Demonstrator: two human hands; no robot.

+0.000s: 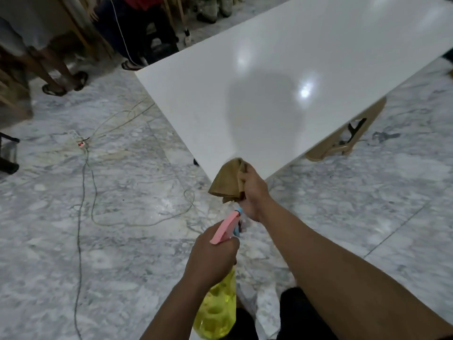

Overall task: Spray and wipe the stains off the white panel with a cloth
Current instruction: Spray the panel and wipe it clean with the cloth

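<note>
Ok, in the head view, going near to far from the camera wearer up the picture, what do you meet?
Yellow spray bottle → left hand on its pink trigger → right hand gripping the brown cloth → white panel → bystanders' sandalled feet.

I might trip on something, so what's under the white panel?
Under the white panel a tan plastic chair shows at its right edge, on the marble floor. Everything else beneath is covered.

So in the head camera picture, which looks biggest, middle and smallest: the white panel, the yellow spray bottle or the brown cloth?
1. White panel, biggest by far.
2. Yellow spray bottle, pink top included.
3. Brown cloth, smallest, bunched in the right hand.
The bottle is nearer the camera than the cloth, so that gap is unsure.
</note>
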